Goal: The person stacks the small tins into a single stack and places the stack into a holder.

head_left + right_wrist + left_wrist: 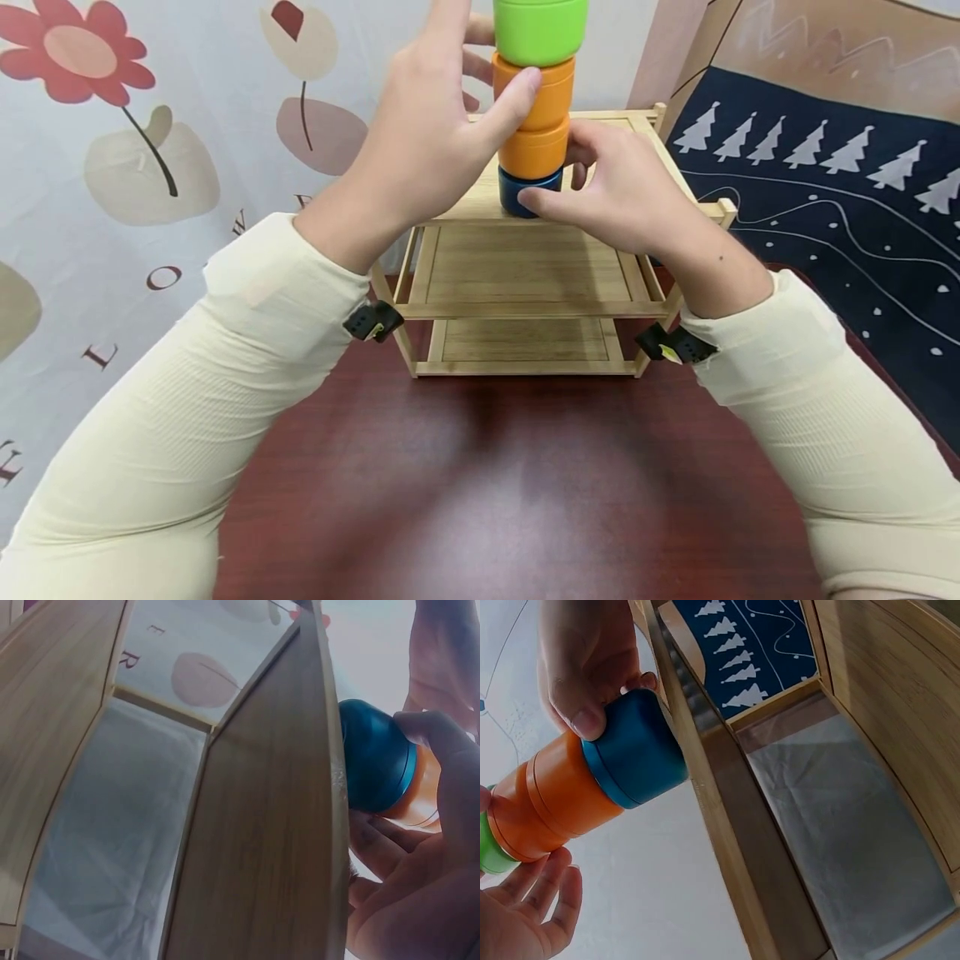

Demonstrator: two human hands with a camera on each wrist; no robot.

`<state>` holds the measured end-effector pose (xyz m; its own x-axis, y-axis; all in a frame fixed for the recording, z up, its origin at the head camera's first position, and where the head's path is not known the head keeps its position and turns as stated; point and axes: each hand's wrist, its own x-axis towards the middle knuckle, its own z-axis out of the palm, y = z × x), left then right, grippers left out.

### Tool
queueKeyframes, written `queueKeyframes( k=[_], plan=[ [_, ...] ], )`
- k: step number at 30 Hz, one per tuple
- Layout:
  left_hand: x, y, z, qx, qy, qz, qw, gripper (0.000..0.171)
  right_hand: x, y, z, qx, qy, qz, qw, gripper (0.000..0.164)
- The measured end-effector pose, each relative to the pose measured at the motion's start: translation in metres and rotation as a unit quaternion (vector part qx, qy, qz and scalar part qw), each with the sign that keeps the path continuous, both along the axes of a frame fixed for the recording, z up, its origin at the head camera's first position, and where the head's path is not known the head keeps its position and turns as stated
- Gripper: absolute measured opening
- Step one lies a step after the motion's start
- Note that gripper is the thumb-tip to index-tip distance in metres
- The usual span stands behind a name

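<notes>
A stack of toy cups stands over the front edge of the wooden rack's top shelf (472, 204). A green cup (540, 29) is highest, cut off by the head view's frame. Below it come an upper orange cup (553, 92), a lower orange cup (534, 154) and a dark blue cup (517, 190). My left hand (431, 125) holds the upper orange cup, its thumb across the front and fingers round the far side. Lower down, my right hand (626, 187) holds the blue cup (375, 754) between thumb and fingers, right by the shelf edge.
Under the top shelf, the rack has a middle shelf (525, 262) and a bottom shelf (525, 340). It stands on a dark red glossy surface (510, 483). A flower-printed cloth (187, 167) hangs at left, a navy tree-patterned one (825, 192) at right.
</notes>
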<state>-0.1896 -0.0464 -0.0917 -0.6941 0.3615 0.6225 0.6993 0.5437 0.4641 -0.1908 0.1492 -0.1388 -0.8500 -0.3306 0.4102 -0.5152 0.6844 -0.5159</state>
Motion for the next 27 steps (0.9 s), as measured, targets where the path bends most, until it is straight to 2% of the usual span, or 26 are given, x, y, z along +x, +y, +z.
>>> queueKeyframes(
  k=[8,19,27],
  plan=[
    [-0.006,0.001,-0.001,-0.021,0.004,0.006,0.9997,0.061,-0.005,0.002,-0.001,0.001,-0.019,-0.013,1.0,0.05],
    [-0.02,0.008,-0.002,-0.027,0.003,0.015,0.9995,0.056,-0.013,0.004,-0.001,-0.001,-0.033,-0.012,0.999,0.055],
    [-0.024,0.008,-0.003,-0.039,0.003,0.027,0.9989,0.057,-0.018,0.004,-0.001,0.002,-0.049,-0.008,0.999,0.058]
  ],
)
